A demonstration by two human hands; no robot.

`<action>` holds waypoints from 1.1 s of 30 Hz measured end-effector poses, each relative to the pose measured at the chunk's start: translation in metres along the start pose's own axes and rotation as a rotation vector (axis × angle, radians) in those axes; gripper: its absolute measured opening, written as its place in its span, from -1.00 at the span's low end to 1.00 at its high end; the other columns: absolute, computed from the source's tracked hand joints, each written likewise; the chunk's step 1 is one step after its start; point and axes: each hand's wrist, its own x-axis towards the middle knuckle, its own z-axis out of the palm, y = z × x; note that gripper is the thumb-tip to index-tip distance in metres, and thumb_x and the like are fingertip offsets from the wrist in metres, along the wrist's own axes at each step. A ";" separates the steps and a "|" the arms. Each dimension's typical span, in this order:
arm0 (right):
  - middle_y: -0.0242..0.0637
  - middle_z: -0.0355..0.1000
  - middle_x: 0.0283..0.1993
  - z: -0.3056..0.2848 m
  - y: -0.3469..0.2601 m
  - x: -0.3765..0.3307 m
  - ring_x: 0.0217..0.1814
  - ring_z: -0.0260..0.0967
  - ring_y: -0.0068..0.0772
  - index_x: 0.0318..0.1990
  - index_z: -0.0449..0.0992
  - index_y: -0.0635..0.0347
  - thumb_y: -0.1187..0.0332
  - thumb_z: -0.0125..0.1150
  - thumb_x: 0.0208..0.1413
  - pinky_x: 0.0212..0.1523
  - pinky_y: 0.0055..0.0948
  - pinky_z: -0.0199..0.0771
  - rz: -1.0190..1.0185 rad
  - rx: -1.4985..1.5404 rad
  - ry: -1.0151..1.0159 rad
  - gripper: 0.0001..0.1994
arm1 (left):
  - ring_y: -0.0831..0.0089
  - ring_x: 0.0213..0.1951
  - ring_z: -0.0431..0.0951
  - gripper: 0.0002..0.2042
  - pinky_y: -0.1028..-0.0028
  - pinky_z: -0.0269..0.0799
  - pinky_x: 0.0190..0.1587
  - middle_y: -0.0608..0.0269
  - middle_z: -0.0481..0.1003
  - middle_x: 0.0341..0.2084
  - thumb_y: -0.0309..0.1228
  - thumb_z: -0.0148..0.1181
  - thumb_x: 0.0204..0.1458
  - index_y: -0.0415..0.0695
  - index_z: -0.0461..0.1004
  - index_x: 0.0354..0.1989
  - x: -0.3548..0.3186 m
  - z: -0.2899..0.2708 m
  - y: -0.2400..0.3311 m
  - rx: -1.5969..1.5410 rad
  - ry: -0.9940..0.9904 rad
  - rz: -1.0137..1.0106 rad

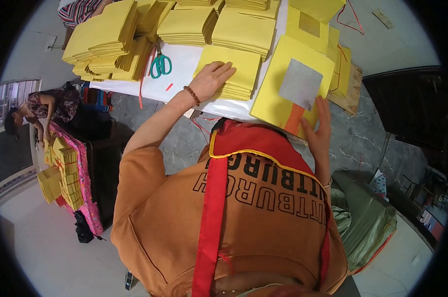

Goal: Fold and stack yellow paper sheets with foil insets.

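Observation:
My left hand (213, 79), with a beaded bracelet at the wrist, lies flat on a stack of yellow paper sheets (239, 69) near the table's front edge. Its fingers are stretched out and wrap nothing. My right hand (320, 126) touches the near right corner of a larger yellow paper stack (268, 94), thumb and fingers apart. On top of that stack are a silver-grey square (300, 81) and an orange strip (294, 119). Teal-handled scissors (161, 66) rest on the white table covering (180, 57), left of my left hand.
More yellow paper stacks (187, 24) fill the table's far side, and a tall pile (102, 34) stands at the left. Yellow bundles (339, 64) sit at the right. Another person (48, 106) works at a pink-covered table (88, 198). A green cover (365, 222) lies at lower right.

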 end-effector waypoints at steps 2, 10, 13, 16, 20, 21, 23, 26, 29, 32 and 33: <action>-0.06 0.12 0.26 0.000 0.001 0.000 0.38 -0.11 -0.03 0.16 0.27 0.20 0.37 0.24 -0.04 0.28 -0.17 -0.04 -0.024 -0.042 -0.015 -0.46 | 0.18 0.02 0.31 -0.49 0.31 0.27 0.05 0.09 0.28 0.10 -0.52 0.03 -0.15 -0.21 0.25 0.10 -0.004 0.004 0.002 -0.060 -0.059 -0.036; -0.17 0.18 0.23 0.001 0.004 -0.002 0.38 -0.11 -0.04 0.08 0.37 0.15 0.40 0.23 -0.04 0.28 -0.16 -0.02 0.013 -0.023 0.024 -0.55 | 0.05 0.20 0.07 -0.19 0.17 0.03 0.21 -0.01 -0.04 0.27 -0.56 0.14 -0.30 -0.25 -0.04 0.26 -0.013 0.011 0.015 -0.086 -0.159 -0.101; -0.17 0.19 0.22 0.001 0.010 -0.005 0.37 -0.08 -0.03 0.02 0.43 0.15 0.40 0.22 -0.03 0.28 -0.16 -0.02 0.001 -0.030 0.027 -0.61 | 0.06 0.18 0.11 -0.24 0.21 0.09 0.17 -0.03 0.06 0.22 -0.48 0.18 -0.28 -0.24 0.05 0.22 -0.006 -0.001 0.010 -0.175 -0.162 -0.093; -0.17 0.21 0.21 -0.002 0.011 -0.005 0.36 -0.05 -0.02 -0.04 0.48 0.14 0.39 0.21 -0.02 0.28 -0.16 -0.03 -0.027 -0.079 0.004 -0.67 | 0.03 0.13 0.18 -0.28 0.21 0.14 0.14 -0.07 0.15 0.16 -0.47 0.21 -0.32 -0.23 0.15 0.17 0.001 -0.011 -0.002 -0.275 -0.155 -0.059; -0.17 0.23 0.20 0.001 0.015 -0.007 0.33 0.01 -0.05 -0.07 0.50 0.13 0.39 0.20 -0.02 0.27 -0.18 0.00 0.054 0.006 0.026 -0.70 | 0.00 0.12 0.20 -0.42 0.20 0.13 0.17 -0.06 0.24 0.12 -0.57 0.06 -0.24 -0.20 0.29 0.11 0.027 -0.034 0.001 -0.393 -0.188 -0.047; -0.18 0.23 0.20 0.001 0.014 -0.006 0.32 0.04 -0.09 -0.08 0.50 0.13 0.39 0.20 -0.01 0.26 -0.21 0.02 0.040 0.035 0.017 -0.71 | 0.02 0.10 0.23 -0.44 0.19 0.14 0.17 -0.04 0.26 0.10 -0.57 0.05 -0.24 -0.19 0.31 0.09 0.032 -0.039 0.006 -0.409 -0.169 -0.044; -0.18 0.23 0.20 0.001 0.014 -0.005 0.30 0.06 -0.12 -0.08 0.50 0.13 0.39 0.20 -0.01 0.25 -0.24 0.04 0.049 0.057 0.024 -0.71 | 0.09 0.05 0.31 -0.56 0.21 0.21 0.11 0.03 0.36 0.02 -0.54 0.05 -0.16 -0.18 0.40 0.00 0.044 -0.048 0.027 -0.470 -0.110 -0.009; -0.19 0.23 0.20 0.003 0.013 -0.003 0.28 0.09 -0.18 -0.09 0.51 0.14 0.40 0.21 -0.01 0.23 -0.29 0.06 0.034 0.110 0.043 -0.72 | 0.13 0.02 0.34 -0.66 0.25 0.26 0.03 0.06 0.39 -0.02 -0.45 0.10 -0.08 -0.18 0.43 -0.06 0.060 -0.035 0.069 -0.610 -0.038 0.181; -0.19 0.24 0.20 0.002 0.012 -0.003 0.28 0.09 -0.19 -0.09 0.50 0.15 0.40 0.21 -0.02 0.23 -0.31 0.07 0.048 0.093 0.033 -0.71 | 0.22 -0.08 0.39 -0.68 0.28 0.29 -0.06 0.14 0.44 -0.14 -0.32 0.18 -0.07 -0.16 0.45 -0.12 0.069 -0.037 0.099 -0.501 -0.019 0.296; -0.19 0.23 0.20 0.003 0.013 -0.004 0.29 0.09 -0.20 -0.09 0.51 0.14 0.40 0.18 0.01 0.24 -0.31 0.06 0.055 0.166 0.046 -0.73 | 0.27 -0.16 0.41 -0.68 0.31 0.30 -0.11 0.20 0.45 -0.26 -0.32 0.23 -0.13 -0.15 0.46 -0.16 0.074 -0.036 0.102 -0.414 0.009 0.344; -0.19 0.23 0.20 0.004 0.014 -0.004 0.29 0.09 -0.21 -0.10 0.51 0.16 0.37 0.13 0.05 0.24 -0.32 0.05 0.066 0.180 0.054 -0.75 | 0.31 -0.19 0.40 -0.72 0.36 0.31 -0.14 0.22 0.44 -0.29 -0.34 0.22 -0.12 -0.15 0.46 -0.20 0.075 -0.035 0.101 -0.434 0.016 0.369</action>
